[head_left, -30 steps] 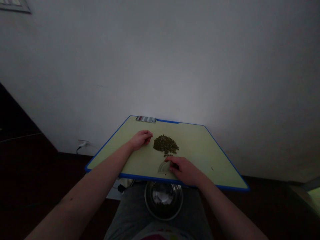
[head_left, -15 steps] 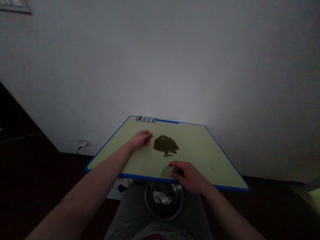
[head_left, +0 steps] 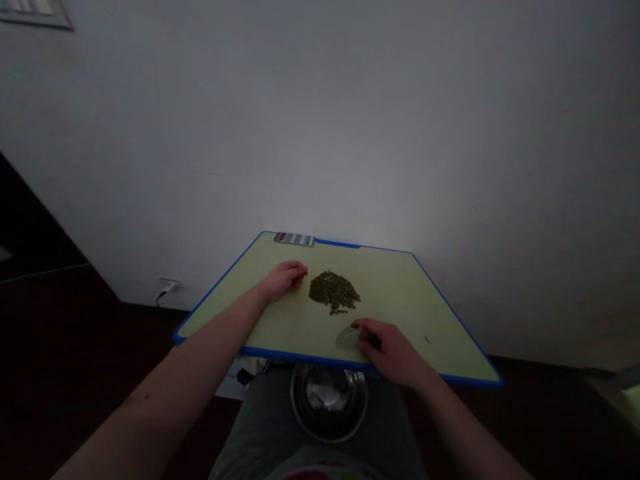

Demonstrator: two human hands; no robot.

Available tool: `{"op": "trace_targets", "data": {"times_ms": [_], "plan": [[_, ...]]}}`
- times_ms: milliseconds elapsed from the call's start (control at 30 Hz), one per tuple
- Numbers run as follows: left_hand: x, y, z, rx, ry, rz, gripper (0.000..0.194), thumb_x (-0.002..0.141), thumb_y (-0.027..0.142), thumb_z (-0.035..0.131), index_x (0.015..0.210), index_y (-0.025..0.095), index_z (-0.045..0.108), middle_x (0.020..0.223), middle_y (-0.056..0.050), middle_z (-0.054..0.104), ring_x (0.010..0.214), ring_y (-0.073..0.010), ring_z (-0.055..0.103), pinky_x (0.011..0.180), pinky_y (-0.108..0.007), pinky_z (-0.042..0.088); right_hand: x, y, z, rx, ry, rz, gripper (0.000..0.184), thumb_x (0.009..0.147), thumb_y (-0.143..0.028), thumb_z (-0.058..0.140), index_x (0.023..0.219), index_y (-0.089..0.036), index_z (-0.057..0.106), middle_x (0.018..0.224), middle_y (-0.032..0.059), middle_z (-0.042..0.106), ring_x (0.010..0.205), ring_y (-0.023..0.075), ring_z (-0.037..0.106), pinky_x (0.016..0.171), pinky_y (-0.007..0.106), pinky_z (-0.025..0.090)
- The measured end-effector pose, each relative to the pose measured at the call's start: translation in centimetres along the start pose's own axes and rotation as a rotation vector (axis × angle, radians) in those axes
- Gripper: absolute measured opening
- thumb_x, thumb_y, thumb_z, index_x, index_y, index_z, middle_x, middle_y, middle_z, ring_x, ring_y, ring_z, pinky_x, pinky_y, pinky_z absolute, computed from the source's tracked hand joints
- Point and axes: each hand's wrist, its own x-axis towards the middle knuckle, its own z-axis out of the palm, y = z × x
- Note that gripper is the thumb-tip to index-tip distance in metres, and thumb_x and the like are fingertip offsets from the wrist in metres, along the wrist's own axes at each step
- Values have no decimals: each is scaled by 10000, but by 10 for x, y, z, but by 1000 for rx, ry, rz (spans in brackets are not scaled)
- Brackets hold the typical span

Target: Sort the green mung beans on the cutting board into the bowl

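A pile of small dark green grains lies in the middle of a pale green table with a blue rim. My left hand rests on the table just left of the pile, its fingers curled loosely with nothing seen in them. My right hand lies near the table's front edge, below and right of the pile. Its fingers are closed on a small clear curved piece that sits flat on the table. A steel bowl stands on my lap under the front edge.
A phone lies at the table's far edge against the white wall. A wall socket with a plug is low on the left. Dark floor surrounds the table on both sides.
My right hand slid the clear piece toward the front edge, then a little right and back onto the table. The left hand and the pile stayed put.
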Motion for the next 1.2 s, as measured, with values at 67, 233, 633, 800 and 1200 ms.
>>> {"op": "trace_targets", "data": {"times_ms": [67,233,633,800,1200], "plan": [[0,0,0,-5,-2,10,189,682,313,597,650,148,509,470,40,450,384,-58,401,383,-200,263,2,7,-3,-41,49,20,330,776,-176,453,1094,-173,541,667,-3,571,603,128,512,586,244,370],[-1,1,0,-18,5,-7,188,674,311,601,648,149,509,471,38,455,386,-59,406,388,-202,265,10,29,-15,-146,146,102,360,772,-172,444,1122,-159,527,693,17,589,633,146,525,608,260,374],[-1,-1,-1,-10,-4,-10,179,686,308,589,662,148,512,477,40,449,394,-57,406,395,-198,268,23,40,-17,-179,192,151,370,772,-178,446,1136,-163,514,693,14,600,622,139,528,606,249,375],[-1,-1,-1,-19,-7,-19,201,679,325,598,658,148,505,488,40,451,398,-55,402,396,-197,275,30,36,-15,-191,164,121,373,773,-167,451,1140,-158,515,714,23,614,653,146,540,625,250,375],[-3,2,2,-17,0,-20,188,673,309,601,650,149,503,476,43,441,392,-53,396,391,-195,265,34,34,-14,-142,119,66,385,764,-161,452,1143,-156,522,716,20,614,639,139,535,610,245,373]]}}
